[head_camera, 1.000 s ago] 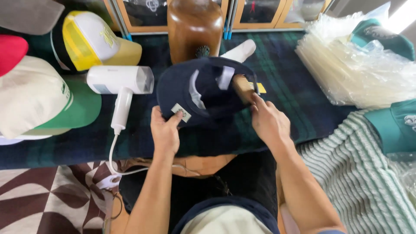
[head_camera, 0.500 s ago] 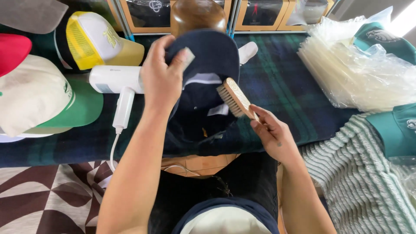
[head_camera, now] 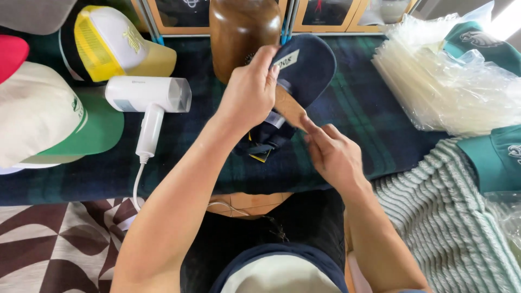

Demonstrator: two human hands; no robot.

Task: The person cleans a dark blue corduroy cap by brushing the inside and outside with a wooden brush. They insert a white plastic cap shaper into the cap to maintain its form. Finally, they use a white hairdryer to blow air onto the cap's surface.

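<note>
My left hand grips a navy blue cap by its crown, holding it raised with the brim pointing away and a white tag showing near my fingers. My right hand holds a wooden brush by its handle, its back pressed against the cap just below the brim. A small yellow tag hangs from the cap's lower edge above the dark tartan cloth.
A brown wooden cap form stands behind the cap. A white handheld steamer lies left with its cord trailing down. Several caps lie at left: yellow, cream and green, red. Clear plastic bags and teal caps are right.
My left hand has turned and lowered the navy cap toward the wooden form. My right hand moved the brush up and left, against the cap.
</note>
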